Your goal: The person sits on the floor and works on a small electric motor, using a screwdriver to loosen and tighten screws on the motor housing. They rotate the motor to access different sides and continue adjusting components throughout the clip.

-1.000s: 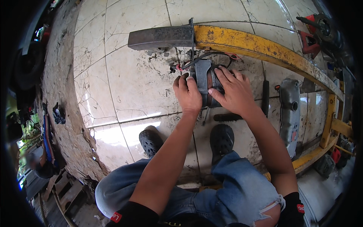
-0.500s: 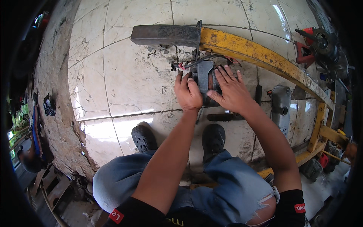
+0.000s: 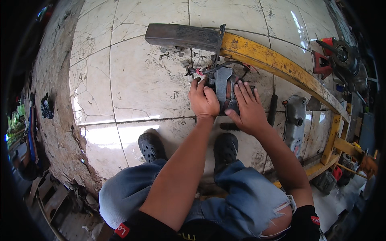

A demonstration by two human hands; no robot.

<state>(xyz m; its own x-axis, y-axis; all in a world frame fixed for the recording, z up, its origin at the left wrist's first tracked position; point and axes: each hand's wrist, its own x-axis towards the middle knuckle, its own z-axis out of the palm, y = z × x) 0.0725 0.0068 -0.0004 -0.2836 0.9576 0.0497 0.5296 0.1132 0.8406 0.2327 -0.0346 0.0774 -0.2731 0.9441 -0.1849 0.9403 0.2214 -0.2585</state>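
Two blue jean legs [image 3: 241, 193], one torn at the knee, are nearest, then dark clogs [image 3: 225, 148] with holes. Past them, a grey metal motor part [image 3: 222, 86] sits on the tile floor [image 3: 144, 84], between both hands. The right hand [image 3: 250, 107] lies on its right side, fingers stretched out, thumb apart. The left hand [image 3: 204, 100] curls at its left side; I cannot tell if it pinches anything. Beyond are a black cable [image 3: 231, 62] and a long yellow steel beam [image 3: 265, 52].

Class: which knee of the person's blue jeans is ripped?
The right knee, where frayed pale threads edge an open hole; the left knee shows faded denim with no visible rip.
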